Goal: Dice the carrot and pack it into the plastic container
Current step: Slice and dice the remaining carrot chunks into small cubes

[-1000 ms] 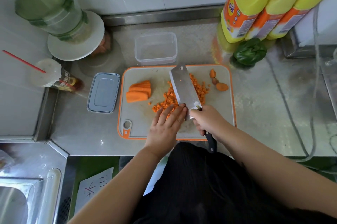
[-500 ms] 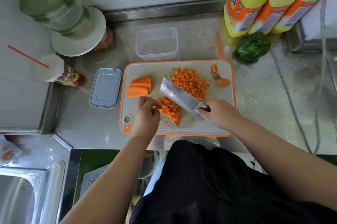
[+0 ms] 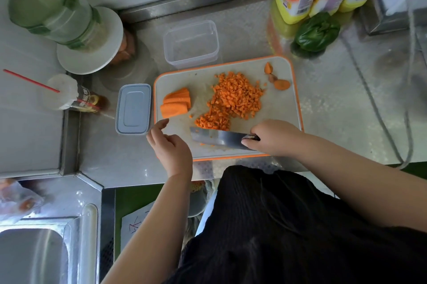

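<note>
Dicing is partly done at this moment: we see a heap of small carrot cubes in the middle of the cutting board, and a stack of flat carrot slices not yet cut, lying near the left edge of the board. Two or three carrot ends lie at the far right corner. The plastic container stands on the table just behind the board and holds nothing yet; its lid lies flat just beside the board's left edge.

The right hand grips the handle of the knife, whose blade lies low along the near edge of the heap. The left hand holds nothing; its fingers are loosely curled and the thumb points toward the slices.

We judge that the next move is to take the slices to the middle of the board and cut them into strips and then cubes, with the left fingers tucked away from the blade. Packing comes after this.

Compared with half a second ago, the two separate heaps of cubes are now joined into one. The blade has swung from a slanted position between them to the near side, and the left hand has drawn back from the cubes toward the left corner of the board.
</note>
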{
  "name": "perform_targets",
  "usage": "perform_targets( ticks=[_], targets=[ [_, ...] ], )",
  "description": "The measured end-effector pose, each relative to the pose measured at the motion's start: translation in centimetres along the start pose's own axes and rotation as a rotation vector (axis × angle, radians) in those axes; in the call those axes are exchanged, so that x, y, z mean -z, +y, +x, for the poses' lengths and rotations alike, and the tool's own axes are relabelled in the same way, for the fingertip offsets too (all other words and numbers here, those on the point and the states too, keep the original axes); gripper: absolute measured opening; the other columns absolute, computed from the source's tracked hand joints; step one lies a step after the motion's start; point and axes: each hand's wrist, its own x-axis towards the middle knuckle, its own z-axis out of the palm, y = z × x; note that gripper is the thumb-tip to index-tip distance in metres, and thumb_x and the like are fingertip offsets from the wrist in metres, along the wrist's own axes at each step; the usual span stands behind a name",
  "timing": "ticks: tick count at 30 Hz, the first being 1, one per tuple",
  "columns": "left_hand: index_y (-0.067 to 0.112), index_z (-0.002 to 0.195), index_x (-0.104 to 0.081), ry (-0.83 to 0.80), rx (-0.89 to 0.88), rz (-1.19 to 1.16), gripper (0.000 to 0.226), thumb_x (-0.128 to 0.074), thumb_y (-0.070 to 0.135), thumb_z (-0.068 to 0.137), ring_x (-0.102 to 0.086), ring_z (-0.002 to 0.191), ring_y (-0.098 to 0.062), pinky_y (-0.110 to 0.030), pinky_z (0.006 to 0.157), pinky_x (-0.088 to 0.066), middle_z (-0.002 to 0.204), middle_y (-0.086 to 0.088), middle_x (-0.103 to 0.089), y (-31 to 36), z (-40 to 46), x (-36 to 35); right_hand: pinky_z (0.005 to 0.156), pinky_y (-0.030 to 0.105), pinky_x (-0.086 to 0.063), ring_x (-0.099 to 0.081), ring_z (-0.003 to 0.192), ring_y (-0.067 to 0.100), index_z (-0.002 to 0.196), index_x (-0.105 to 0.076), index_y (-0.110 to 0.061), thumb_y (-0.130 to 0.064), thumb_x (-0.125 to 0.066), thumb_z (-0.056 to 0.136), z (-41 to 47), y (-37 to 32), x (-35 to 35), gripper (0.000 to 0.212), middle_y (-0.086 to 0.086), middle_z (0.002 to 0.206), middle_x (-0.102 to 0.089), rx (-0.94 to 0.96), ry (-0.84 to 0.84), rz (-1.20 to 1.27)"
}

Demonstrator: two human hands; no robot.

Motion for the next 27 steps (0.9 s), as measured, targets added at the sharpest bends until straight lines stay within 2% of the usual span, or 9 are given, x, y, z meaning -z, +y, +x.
perform_targets(
  ticks=[2, 8, 11, 14, 15, 18, 21, 24, 27],
  targets=[
    [0.001, 0.115, -0.056, 0.022, 0.000, -0.028, 0.047, -0.030, -0.017, 0.080, -0.046, 0.100, 0.000, -0.003, 0.085, -0.030, 0.120, -0.011, -0.050, 0.2, 0.1, -0.1, 0.050, 0.031, -0.029, -0.046, 0.056, 0.020, 0.063, -0.049, -0.013, -0.049, -0.043, 0.094, 0.3, -0.7, -0.5, 0.048, 0.004, 0.061, -0.048, 0.020, -0.041, -0.027],
    [0.002, 0.117, -0.056, 0.027, 0.024, -0.054, 0.049, -0.031, -0.018, 0.079, -0.045, 0.089, 0.016, -0.002, 0.079, -0.030, 0.115, -0.005, -0.049, 0.5, 0.0, -0.2, 0.049, 0.031, -0.025, -0.036, 0.051, 0.019, 0.060, -0.040, -0.012, -0.043, -0.040, 0.098, 1.5, -2.4, -1.8, 0.050, 0.003, 0.056, -0.038, 0.026, -0.083, 0.010],
    [0.005, 0.114, -0.057, 0.002, 0.029, -0.033, 0.047, -0.032, -0.016, 0.081, -0.046, 0.093, 0.014, -0.004, 0.082, -0.030, 0.117, -0.007, -0.052, -0.1, 0.2, -0.3, 0.048, 0.031, -0.025, -0.035, 0.050, 0.018, 0.060, -0.039, -0.013, -0.043, -0.038, 0.100, 1.9, -2.6, -1.8, 0.050, 0.003, 0.055, -0.037, -0.013, -0.065, 0.072],
    [0.006, 0.110, -0.059, -0.019, 0.029, -0.003, 0.041, -0.032, -0.014, 0.086, -0.050, 0.102, -0.002, -0.003, 0.086, -0.031, 0.118, -0.007, -0.054, -0.5, 0.3, -0.4, 0.046, 0.032, -0.023, -0.035, 0.049, 0.019, 0.059, -0.037, -0.013, -0.043, -0.036, 0.100, 2.4, -2.1, -1.4, 0.051, 0.004, 0.056, -0.036, -0.102, -0.002, 0.112],
    [0.005, 0.110, -0.059, -0.022, 0.026, 0.010, 0.039, -0.033, -0.012, 0.088, -0.050, 0.102, -0.003, -0.002, 0.085, -0.031, 0.118, -0.008, -0.055, -0.6, 0.3, -0.4, 0.046, 0.032, -0.022, -0.035, 0.049, 0.019, 0.059, -0.036, -0.013, -0.043, -0.036, 0.100, 2.5, -1.8, -1.3, 0.051, 0.005, 0.056, -0.036, -0.134, 0.031, 0.128],
    [0.005, 0.113, -0.059, -0.047, 0.024, 0.046, 0.037, -0.035, -0.010, 0.089, -0.047, 0.092, 0.015, -0.008, 0.081, -0.032, 0.119, -0.006, -0.056, -1.0, 0.5, -0.4, 0.047, 0.032, -0.021, -0.034, 0.049, 0.020, 0.058, -0.034, -0.013, -0.041, -0.036, 0.100, 2.1, -0.7, -1.4, 0.050, 0.005, 0.055, -0.035, -0.228, 0.120, 0.204],
    [0.008, 0.114, -0.060, -0.075, 0.030, 0.063, 0.042, -0.036, -0.011, 0.086, -0.044, 0.091, 0.024, -0.018, 0.084, -0.034, 0.117, 0.000, -0.056, -1.2, 0.9, -0.5, 0.047, 0.031, -0.019, -0.031, 0.047, 0.021, 0.055, -0.032, -0.012, -0.039, -0.036, 0.101, 1.8, -0.3, -1.6, 0.053, 0.006, 0.052, -0.032, -0.292, 0.163, 0.248],
    [0.011, 0.116, -0.060, -0.085, 0.038, 0.081, 0.042, -0.037, -0.009, 0.087, -0.043, 0.091, 0.025, -0.024, 0.088, -0.034, 0.122, -0.002, -0.058, -1.3, 1.0, -0.7, 0.048, 0.033, -0.021, -0.035, 0.050, 0.021, 0.058, -0.035, -0.011, -0.039, -0.038, 0.100, 1.6, -0.9, -1.3, 0.051, 0.007, 0.055, -0.036, -0.234, 0.174, 0.247],
    [0.013, 0.118, -0.059, -0.090, 0.065, 0.086, 0.044, -0.036, -0.009, 0.087, -0.046, 0.090, 0.017, -0.025, 0.086, -0.035, 0.120, 0.002, -0.057, -1.2, 1.3, -0.8, 0.050, 0.033, -0.024, -0.038, 0.052, 0.023, 0.064, -0.041, -0.007, -0.039, -0.042, 0.098, 1.6, -2.1, -1.4, 0.047, 0.008, 0.057, -0.038, -0.118, 0.135, 0.240]
  ],
)
